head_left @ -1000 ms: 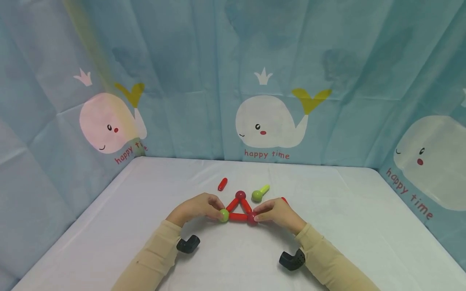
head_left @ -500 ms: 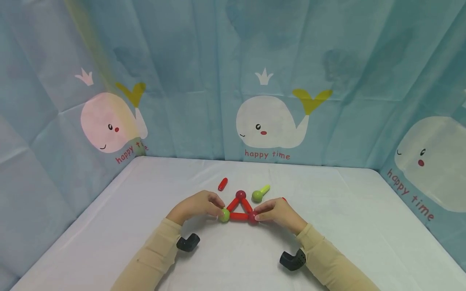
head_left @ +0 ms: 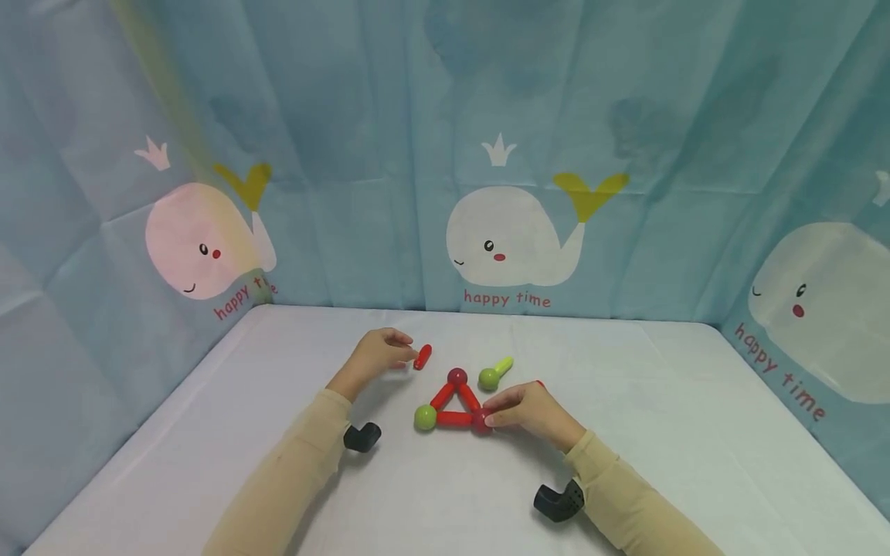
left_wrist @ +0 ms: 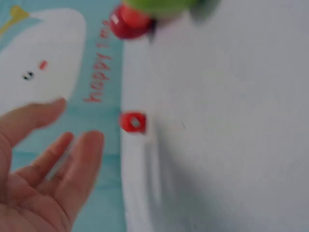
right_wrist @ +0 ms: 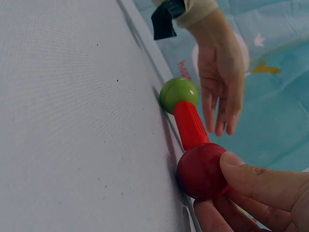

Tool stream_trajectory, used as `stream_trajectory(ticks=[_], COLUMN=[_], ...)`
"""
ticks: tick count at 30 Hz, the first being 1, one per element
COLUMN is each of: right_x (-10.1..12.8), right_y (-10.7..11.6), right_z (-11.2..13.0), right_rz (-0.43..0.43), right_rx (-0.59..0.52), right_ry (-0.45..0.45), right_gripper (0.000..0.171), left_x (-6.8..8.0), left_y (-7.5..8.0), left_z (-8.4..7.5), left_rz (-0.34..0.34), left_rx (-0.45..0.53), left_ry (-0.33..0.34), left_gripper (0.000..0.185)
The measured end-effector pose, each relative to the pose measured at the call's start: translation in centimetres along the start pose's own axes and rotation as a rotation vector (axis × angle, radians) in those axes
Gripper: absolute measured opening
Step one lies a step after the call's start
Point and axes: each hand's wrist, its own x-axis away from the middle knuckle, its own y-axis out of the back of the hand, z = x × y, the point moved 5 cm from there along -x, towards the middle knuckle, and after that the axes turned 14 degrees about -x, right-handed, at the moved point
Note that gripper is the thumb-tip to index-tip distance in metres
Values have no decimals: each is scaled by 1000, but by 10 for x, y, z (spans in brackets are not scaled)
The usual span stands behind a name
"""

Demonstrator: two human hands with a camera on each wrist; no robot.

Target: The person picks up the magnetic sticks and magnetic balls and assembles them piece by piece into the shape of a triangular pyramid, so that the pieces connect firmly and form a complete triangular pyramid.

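Observation:
On the white table lies a triangle of red rods joined by balls: a green ball (head_left: pixel 426 418) at the left corner, a dark red ball (head_left: pixel 456 377) at the far corner and another dark red ball (right_wrist: pixel 203 171) at the right corner. My right hand (head_left: pixel 531 413) pinches that right corner ball between thumb and fingers. My left hand (head_left: pixel 378 354) holds nothing, its fingers spread and relaxed beside a loose red rod (head_left: pixel 422 357). In the left wrist view the rod's end faces the camera, just past the fingertips.
A green ball with a yellow-green rod (head_left: pixel 504 366) attached lies behind the triangle. Another red piece (head_left: pixel 540 383) shows partly behind my right hand. A blue whale-print curtain (head_left: pixel 348 232) stands around the back and sides of the white table (head_left: pixel 660 432).
My left hand has let go of the triangle's green ball and moved forward and left to the loose red rod. My right hand keeps its hold on the corner ball.

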Motion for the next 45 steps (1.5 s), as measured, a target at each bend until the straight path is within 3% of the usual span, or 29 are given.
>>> stream_trajectory(ticks=[9,18,23,29,36,40,45], right_x=[-1,0,-1,-1,-2,-1,-1], right_y=[1,0,1,1,0,1,0], right_z=[0,-1,0,-1,-3,-2,-2], right_rz=[-7,-2,-3,2,5,-1,-11], right_rx=[6,-12,-6,-12,-29,-19,-12], right_ry=[6,0,11,10,8,3,-10], right_gripper=[27,27,26,26,27,27,27], left_x=[-28,-37,-42,-39,-34,-28,-18], left_y=[-2,-14,-17,-21,-21,-19,-17], left_z=[1,1,-5,-11,-8,-6,-3], left_rz=[20,99,84,61,72,72,68], left_rx=[-24,-134,-215,-312,-291,-294,-222], left_ry=[31,109,85,58,98,103,86], left_gripper=[40,41,40,39,22,21,23])
